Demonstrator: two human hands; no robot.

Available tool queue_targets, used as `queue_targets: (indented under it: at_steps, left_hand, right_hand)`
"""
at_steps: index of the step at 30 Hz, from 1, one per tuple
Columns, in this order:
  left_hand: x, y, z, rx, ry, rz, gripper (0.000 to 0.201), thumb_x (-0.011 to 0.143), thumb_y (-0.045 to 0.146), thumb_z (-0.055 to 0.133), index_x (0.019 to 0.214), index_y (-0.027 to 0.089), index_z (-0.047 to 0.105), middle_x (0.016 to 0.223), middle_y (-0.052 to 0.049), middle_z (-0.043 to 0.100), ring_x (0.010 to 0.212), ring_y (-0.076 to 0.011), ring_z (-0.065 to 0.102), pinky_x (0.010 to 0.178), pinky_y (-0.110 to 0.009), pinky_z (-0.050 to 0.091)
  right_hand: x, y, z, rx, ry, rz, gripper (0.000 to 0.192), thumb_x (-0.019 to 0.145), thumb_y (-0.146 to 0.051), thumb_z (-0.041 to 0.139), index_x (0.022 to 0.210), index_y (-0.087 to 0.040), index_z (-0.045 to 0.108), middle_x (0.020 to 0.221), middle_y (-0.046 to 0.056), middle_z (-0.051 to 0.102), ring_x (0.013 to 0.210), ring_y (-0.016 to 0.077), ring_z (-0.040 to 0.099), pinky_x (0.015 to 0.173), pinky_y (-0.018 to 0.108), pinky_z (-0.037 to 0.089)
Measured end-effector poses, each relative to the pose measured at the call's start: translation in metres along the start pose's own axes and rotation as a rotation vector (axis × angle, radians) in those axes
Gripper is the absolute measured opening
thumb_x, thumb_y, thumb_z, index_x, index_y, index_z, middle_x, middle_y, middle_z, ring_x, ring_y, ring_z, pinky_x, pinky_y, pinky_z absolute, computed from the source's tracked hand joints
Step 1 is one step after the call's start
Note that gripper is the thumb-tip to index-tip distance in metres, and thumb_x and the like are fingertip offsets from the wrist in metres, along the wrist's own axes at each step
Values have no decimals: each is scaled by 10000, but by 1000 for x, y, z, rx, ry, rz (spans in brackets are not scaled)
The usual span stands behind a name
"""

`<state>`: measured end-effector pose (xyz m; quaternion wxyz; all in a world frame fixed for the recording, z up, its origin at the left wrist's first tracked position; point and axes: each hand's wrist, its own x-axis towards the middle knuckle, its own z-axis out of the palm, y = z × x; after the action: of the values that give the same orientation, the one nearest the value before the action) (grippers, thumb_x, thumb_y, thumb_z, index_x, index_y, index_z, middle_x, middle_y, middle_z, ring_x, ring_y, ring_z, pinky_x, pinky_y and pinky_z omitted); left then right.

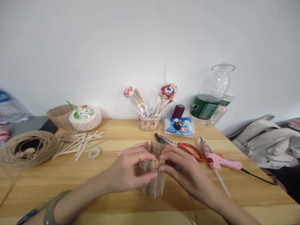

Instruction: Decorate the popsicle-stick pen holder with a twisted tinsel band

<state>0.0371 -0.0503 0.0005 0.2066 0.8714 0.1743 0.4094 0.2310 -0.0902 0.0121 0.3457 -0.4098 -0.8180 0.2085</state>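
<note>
A cup-shaped holder made of upright wooden craft sticks (153, 186) stands on the table in front of me, with a thin strand of twine across its front near the rim. My left hand (131, 167) curves round its left side, the thumb across the front and the forefinger over the rim. On the right, my right hand (181, 164) pinches with thumb and forefinger at the front rim. Whether those fingertips hold the twine or only the stick tops is hard to see. From below the right hand, a length of twine (194, 207) trails toward the table's front.
Red-handled scissors (193, 151) and a pink glue gun (217, 159) lie to the right. Loose craft sticks (82, 142), a tape roll (94, 152) and a twine coil (43, 150) are on the left. Behind stand a flower holder (149, 123) and a large bottle (206, 104).
</note>
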Motion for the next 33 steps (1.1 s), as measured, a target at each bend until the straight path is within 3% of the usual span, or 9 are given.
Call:
queue_targets:
  at_steps: [2, 7, 15, 24, 29, 33]
  left_hand:
    - [0, 0, 1, -4, 14, 9, 231, 708, 209, 650, 924, 150, 594, 813, -47, 707, 732, -163, 650, 893, -368, 459]
    - [1, -3, 6, 13, 97, 56, 121, 739, 129, 607, 860, 145, 609, 735, -25, 701, 661, -128, 644, 871, -333, 475]
    - [2, -7, 9, 22, 149, 148, 77, 777, 136, 570, 847, 134, 603, 636, -17, 656, 584, -113, 594, 743, -299, 522]
    - [1, -7, 10, 23, 133, 111, 69, 795, 140, 556, 818, 118, 618, 629, -19, 652, 556, -100, 571, 769, -306, 515]
    - [1, -4, 5, -3, 63, 20, 107, 811, 162, 529, 829, 137, 632, 679, -26, 680, 595, -118, 594, 820, -340, 501]
    - [5, 1, -7, -115, -65, -166, 276, 871, 178, 398, 963, 148, 656, 907, -65, 712, 852, -182, 641, 885, -359, 469]
  right_hand:
    - [0, 0, 0, -14, 0, 13, 41, 844, -206, 547, 818, -189, 572, 827, 33, 588, 773, 152, 565, 685, 261, 458]
    - [0, 0, 0, -51, 11, -2, 52, 848, -198, 533, 824, -181, 576, 836, 43, 599, 774, 153, 575, 686, 260, 464]
    - [0, -1, 3, -109, 38, -44, 82, 871, -175, 484, 844, -179, 561, 840, 43, 591, 750, 142, 575, 658, 245, 452]
    - [0, -3, 3, -124, 19, -52, 112, 882, -175, 454, 841, -175, 559, 828, 34, 587, 745, 137, 566, 645, 237, 433]
    - [2, -5, 1, -115, -4, -14, 104, 876, -178, 467, 822, -182, 556, 826, 34, 594, 741, 144, 565, 646, 244, 428]
    - [8, -4, -4, -76, -22, 52, 117, 865, -214, 505, 774, -183, 571, 803, 29, 602, 750, 146, 570, 668, 254, 451]
